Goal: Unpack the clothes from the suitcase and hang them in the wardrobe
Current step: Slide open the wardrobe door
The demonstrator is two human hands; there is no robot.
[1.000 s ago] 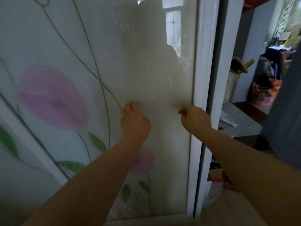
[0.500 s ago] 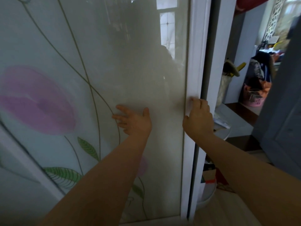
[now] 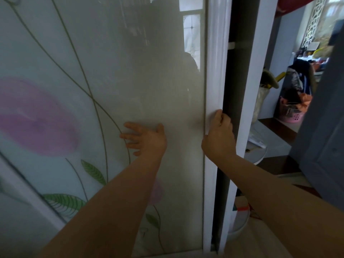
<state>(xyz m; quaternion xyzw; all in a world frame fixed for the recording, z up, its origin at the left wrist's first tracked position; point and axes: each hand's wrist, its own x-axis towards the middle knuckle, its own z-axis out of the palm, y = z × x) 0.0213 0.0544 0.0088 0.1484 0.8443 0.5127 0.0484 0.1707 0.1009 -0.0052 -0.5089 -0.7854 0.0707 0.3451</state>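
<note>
The wardrobe's sliding door, frosted glass printed with pink flowers and green leaves, fills the left and middle of the head view. My left hand presses flat on the glass with fingers spread. My right hand grips the door's white right edge frame, fingers curled round it. A narrow dark gap shows between that edge and the white wardrobe side post. No clothes or suitcase are in view.
Right of the post stands a brown desk with a pink basket of things. A grey panel rises at the far right. A white bucket sits on the light floor near the post.
My right hand went from the glass to the door's edge and curled round it. My left hand flattened on the glass. The door slid left, opening a dark gap.
</note>
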